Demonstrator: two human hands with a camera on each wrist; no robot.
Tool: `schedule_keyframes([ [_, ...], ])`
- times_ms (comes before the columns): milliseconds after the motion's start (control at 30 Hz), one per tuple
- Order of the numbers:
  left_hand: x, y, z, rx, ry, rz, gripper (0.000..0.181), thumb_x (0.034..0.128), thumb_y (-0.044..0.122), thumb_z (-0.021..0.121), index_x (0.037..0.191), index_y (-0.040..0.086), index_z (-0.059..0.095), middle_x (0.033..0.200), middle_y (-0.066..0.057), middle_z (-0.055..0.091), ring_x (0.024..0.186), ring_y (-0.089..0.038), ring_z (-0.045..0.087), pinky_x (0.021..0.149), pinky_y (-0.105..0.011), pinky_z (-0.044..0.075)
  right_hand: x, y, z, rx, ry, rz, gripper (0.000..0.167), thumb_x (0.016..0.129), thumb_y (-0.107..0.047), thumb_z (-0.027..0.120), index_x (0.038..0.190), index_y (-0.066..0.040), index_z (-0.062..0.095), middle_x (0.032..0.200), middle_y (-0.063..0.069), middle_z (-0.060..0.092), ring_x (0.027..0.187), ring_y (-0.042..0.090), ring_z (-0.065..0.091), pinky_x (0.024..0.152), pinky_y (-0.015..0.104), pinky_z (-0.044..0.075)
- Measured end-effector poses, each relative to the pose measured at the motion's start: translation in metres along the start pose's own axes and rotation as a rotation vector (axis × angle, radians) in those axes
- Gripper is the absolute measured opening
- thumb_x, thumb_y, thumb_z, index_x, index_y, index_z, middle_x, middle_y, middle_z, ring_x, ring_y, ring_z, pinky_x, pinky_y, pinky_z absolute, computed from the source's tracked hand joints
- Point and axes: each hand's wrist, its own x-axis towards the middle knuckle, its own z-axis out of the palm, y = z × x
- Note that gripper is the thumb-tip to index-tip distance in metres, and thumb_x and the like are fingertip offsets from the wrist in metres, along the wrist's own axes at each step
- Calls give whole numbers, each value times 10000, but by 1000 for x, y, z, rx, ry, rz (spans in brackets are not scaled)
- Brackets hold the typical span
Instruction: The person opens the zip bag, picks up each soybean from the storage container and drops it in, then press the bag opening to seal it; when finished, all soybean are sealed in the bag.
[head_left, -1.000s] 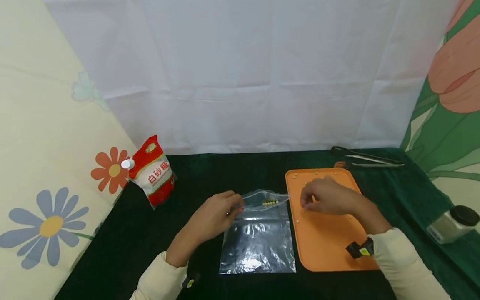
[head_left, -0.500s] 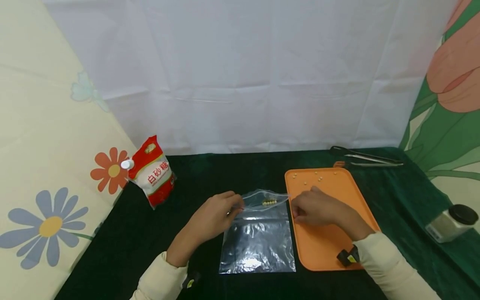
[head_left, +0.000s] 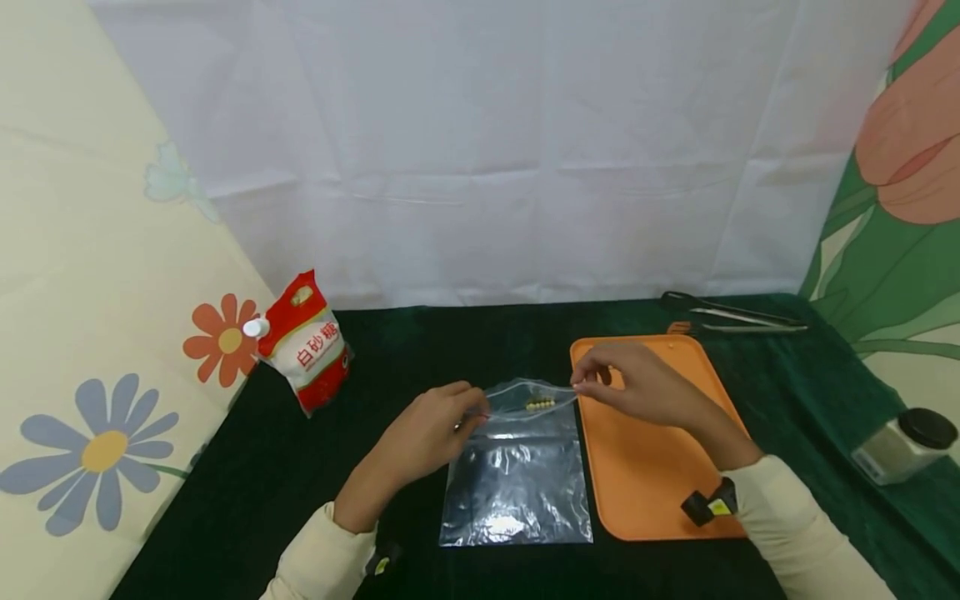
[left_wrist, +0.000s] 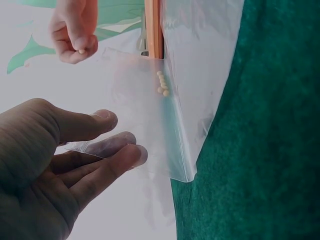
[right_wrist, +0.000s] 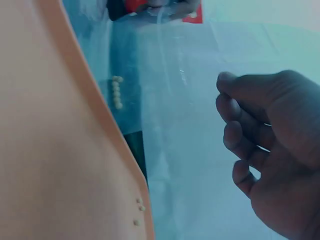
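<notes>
A clear zip bag (head_left: 517, 492) lies flat on the dark green cloth, its mouth parted at the far end. At the mouth's left side, my left hand (head_left: 431, 429) holds the plastic edge between thumb and fingers. Several soybeans (left_wrist: 162, 82) sit together inside the bag, just below the mouth. My right hand (head_left: 637, 383) is at the mouth's right corner, over the left rim of the orange tray (head_left: 645, 492). Between its thumb and index fingertips it pinches one soybean (left_wrist: 81, 51), seen in the left wrist view.
A few loose soybeans (right_wrist: 141, 207) lie near the tray's far rim. Behind the tray are metal tongs (head_left: 742, 321) and a brown pronged tip (head_left: 679, 328). A dark-lidded jar (head_left: 903, 446) stands at right, a red-and-white sugar bag (head_left: 311, 350) at left.
My right hand has moved from over the tray down to its left side, then up and left to the bag's mouth with a soybean. My left hand has stayed still.
</notes>
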Motion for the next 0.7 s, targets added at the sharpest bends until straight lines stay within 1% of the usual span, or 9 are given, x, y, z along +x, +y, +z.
schedule_keyframes([
  [133, 0, 0, 0, -6, -12, -16, 188, 898, 73, 732, 1066, 152, 704, 980, 97, 625, 750, -10, 564, 624, -175, 501, 2, -1, 4, -4, 39, -6, 71, 978, -272, 673, 1024, -223, 697, 886, -159, 593, 766, 60, 541, 655, 311, 491],
  [267, 1, -1, 0, -4, -10, -11, 185, 898, 75, 733, 1063, 154, 704, 983, 98, 629, 755, -6, 569, 626, -173, 501, 3, -1, 6, 6, 64, -2, 61, 978, -245, 675, 1033, -227, 697, 890, -154, 599, 765, 62, 542, 654, 324, 493],
  [400, 1, -2, 1, -4, -9, -7, 187, 898, 77, 735, 1063, 159, 704, 983, 103, 627, 766, -3, 571, 640, -169, 502, 4, 0, 8, -5, 67, -12, 90, 974, -248, 681, 1052, -214, 709, 893, -151, 600, 757, 64, 530, 650, 326, 480],
  [500, 2, -3, 2, -3, -10, -10, 189, 899, 81, 734, 1067, 161, 703, 986, 104, 626, 761, -2, 569, 637, -169, 502, 3, 2, 8, -17, 67, 8, 119, 980, -268, 669, 1080, -222, 714, 911, -154, 601, 780, 65, 517, 676, 349, 470],
  [600, 1, -3, 3, 6, -7, -2, 182, 903, 84, 732, 1067, 158, 705, 987, 100, 631, 752, 3, 565, 628, -169, 498, -1, 3, -2, -46, 85, 53, 142, 988, -293, 652, 1099, -227, 713, 928, -145, 597, 822, 77, 508, 738, 369, 423],
  [667, 1, -3, 3, 11, 3, 7, 179, 903, 83, 733, 1064, 156, 707, 987, 96, 635, 749, 6, 565, 625, -168, 498, -4, 3, -14, -93, 88, 79, 134, 986, -290, 655, 1087, -223, 712, 933, -132, 598, 834, 88, 502, 748, 360, 399],
  [700, 1, -3, 3, 12, 9, 10, 177, 902, 81, 735, 1062, 154, 708, 987, 94, 638, 748, 6, 566, 623, -168, 498, -6, 3, -22, -116, 75, 97, 118, 982, -273, 664, 1075, -216, 710, 929, -119, 598, 831, 99, 504, 745, 363, 398],
])
